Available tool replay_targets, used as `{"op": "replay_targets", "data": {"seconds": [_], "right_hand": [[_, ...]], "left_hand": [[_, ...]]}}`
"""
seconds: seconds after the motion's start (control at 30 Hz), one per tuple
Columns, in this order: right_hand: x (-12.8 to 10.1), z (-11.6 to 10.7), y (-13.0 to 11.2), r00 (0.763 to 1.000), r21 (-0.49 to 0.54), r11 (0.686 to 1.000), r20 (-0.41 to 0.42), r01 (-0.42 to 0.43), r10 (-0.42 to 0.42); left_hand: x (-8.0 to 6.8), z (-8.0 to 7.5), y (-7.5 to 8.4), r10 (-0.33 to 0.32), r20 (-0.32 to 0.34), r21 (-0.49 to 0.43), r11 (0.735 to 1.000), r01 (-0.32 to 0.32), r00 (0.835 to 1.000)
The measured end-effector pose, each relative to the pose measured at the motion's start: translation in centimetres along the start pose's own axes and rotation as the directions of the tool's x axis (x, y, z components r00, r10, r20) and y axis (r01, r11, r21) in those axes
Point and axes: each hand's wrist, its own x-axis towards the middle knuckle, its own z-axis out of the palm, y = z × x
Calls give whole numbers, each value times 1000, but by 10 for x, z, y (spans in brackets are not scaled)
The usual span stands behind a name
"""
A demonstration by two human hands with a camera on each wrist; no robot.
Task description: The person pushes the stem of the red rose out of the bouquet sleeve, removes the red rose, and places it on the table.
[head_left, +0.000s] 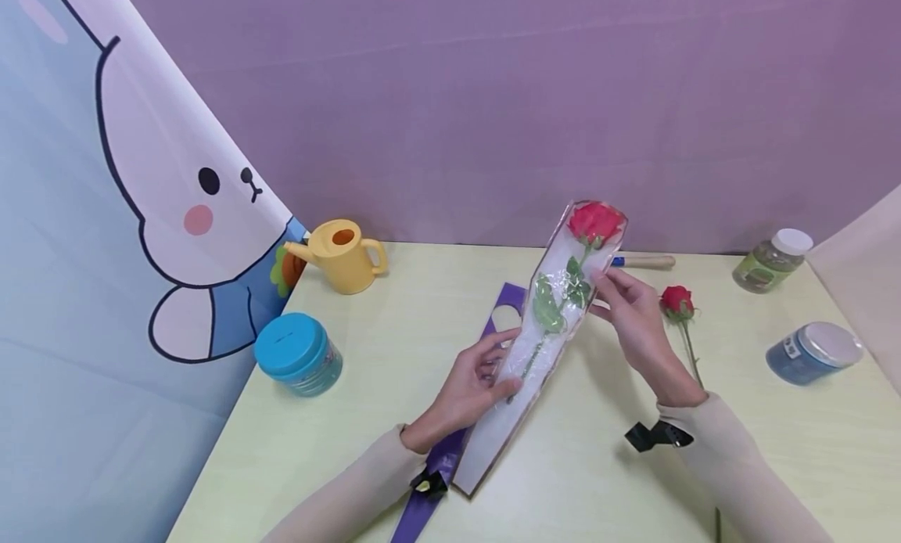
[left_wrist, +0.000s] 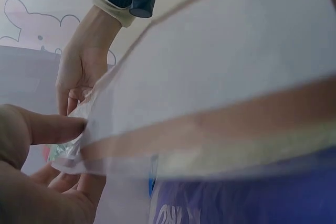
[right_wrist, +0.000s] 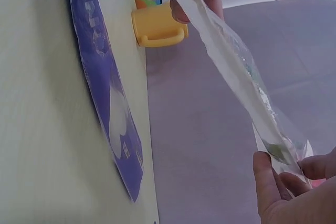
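A red rose in a clear plastic sleeve (head_left: pixel 556 308) with a white backing is held tilted above the table, bloom toward the wall. My left hand (head_left: pixel 479 382) pinches the sleeve's lower part (left_wrist: pixel 84 145) between thumb and fingers. My right hand (head_left: pixel 629 312) pinches its upper edge (right_wrist: pixel 283 153) beside the leaves. A purple flower sleeve (head_left: pixel 450 449) lies flat on the table under the left hand, also in the right wrist view as a purple sleeve (right_wrist: pixel 105 87). A second red rose (head_left: pixel 678 302) lies bare on the table just right of my right hand.
A yellow watering can (head_left: pixel 343 255) and a teal-lidded jar (head_left: pixel 299 354) stand at the table's left. A green jar (head_left: pixel 770 261) and a blue jar (head_left: pixel 813 351) sit at the right. A wooden-handled tool (head_left: pixel 644 260) lies by the wall. A cartoon rabbit curtain (head_left: pixel 141 214) hangs left.
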Motion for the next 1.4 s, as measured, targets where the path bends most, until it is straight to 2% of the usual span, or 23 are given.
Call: {"op": "replay_targets", "data": {"seconds": [0.27,0.47,0.73,0.9,1.2,1.4], "right_hand": [[4,2,-5,1000,18,1000,-24,-17,17],[5,4,-8,999,20,999,1,-48,48],[2,10,-1,995,-39,997,72,-60,63],[0,14,1,995,-83,995,82,-50,57],[-6,30,11,988,-126,990,131,-64,81],[-9,36,14,983,-136,988,155,-77,98]], "left_hand": [[0,-1,2,14,40,17,1000,-14,999],[-1,-1,1,35,47,13,999,-35,998],[-3,2,1,70,-6,20,997,-70,998],[-4,4,0,91,-27,25,996,-90,996],[-4,4,3,37,-86,56,998,-32,996],[-3,3,5,37,-122,54,998,-30,992]]}}
